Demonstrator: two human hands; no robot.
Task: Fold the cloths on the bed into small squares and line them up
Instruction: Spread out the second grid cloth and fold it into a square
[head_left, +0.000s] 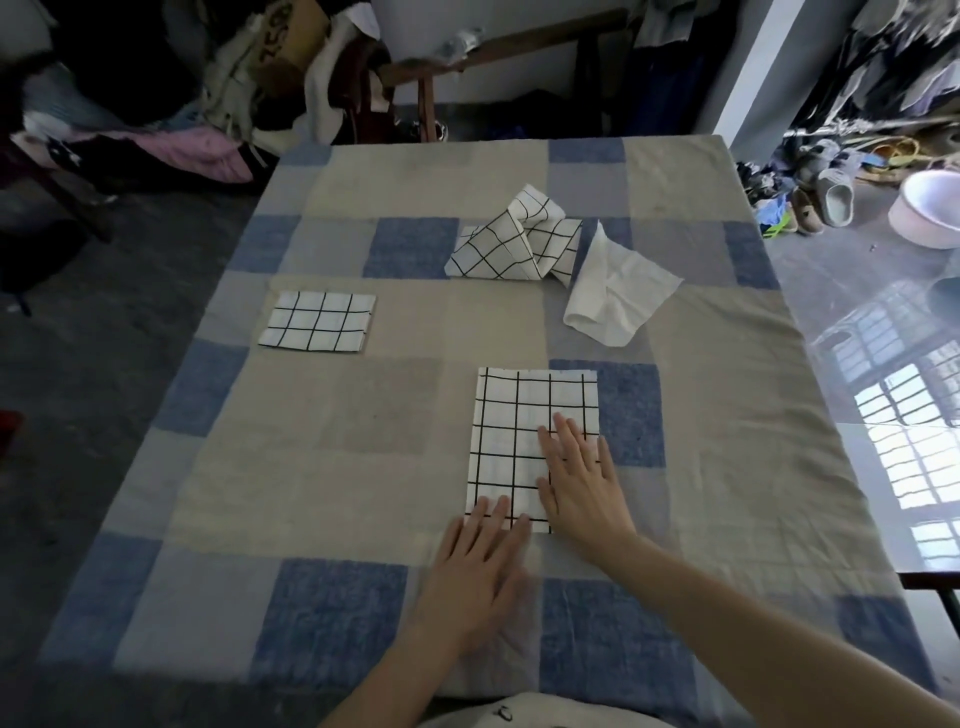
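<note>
We press flat fingers of our left hand (475, 561) and right hand (582, 483) on the grid-checked rectangle (524, 415), lower centre. One folded checked square (318, 320) left; two crumpled cloths above: checked cloth (511, 239), plain white cloth (615, 291).

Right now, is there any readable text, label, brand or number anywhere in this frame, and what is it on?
Cardboard box in the clutter beyond the bed: dark printed characters, upside down and blurred; they may be digits, but cannot be read with confidence.
Checked cloths and plain white cloth: no text, only grid lines.
Bedspread: no text.
White basin and shoes on the floor: no legible marking.
</note>
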